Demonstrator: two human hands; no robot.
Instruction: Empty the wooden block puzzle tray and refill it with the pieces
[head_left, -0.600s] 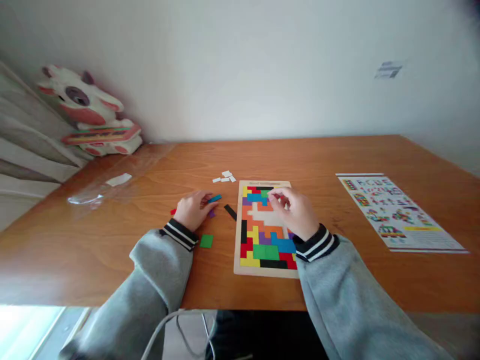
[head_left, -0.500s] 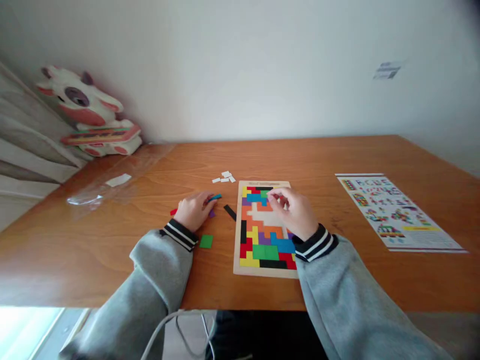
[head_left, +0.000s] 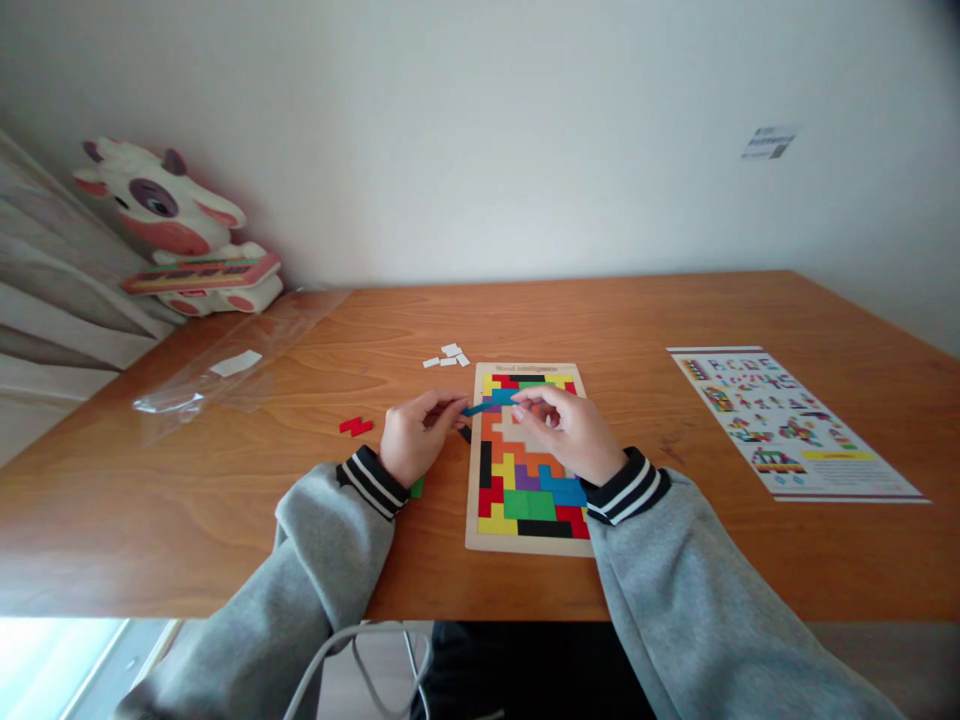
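Observation:
A thin blue puzzle piece (head_left: 477, 409) is pinched between the thumb and fingers of my left hand (head_left: 418, 432), over the left edge of a wooden block puzzle board (head_left: 472, 500). Just right of it, my right hand (head_left: 574, 430) hovers above the board's upper half. Its fingers are curled, with a small gap between thumb and index finger and no piece visible there. Coloured pieces fill much of the board, and bare wood (head_left: 514, 430) shows mid-board. A black piece (head_left: 466, 434) and a green piece (head_left: 418, 487) lie partly hidden by my left hand.
Left of my left hand lies a red piece (head_left: 355, 426). Small white tiles (head_left: 449, 354) sit behind the board. A printed sheet (head_left: 795, 425) rests on the right. Clear plastic packaging (head_left: 225, 375) and a cow toy with a keyboard (head_left: 187, 230) occupy the left side.
My left hand has lifted the blue piece and moved right to the board, uncovering the red piece. My right hand has shifted slightly left, toward the blue piece.

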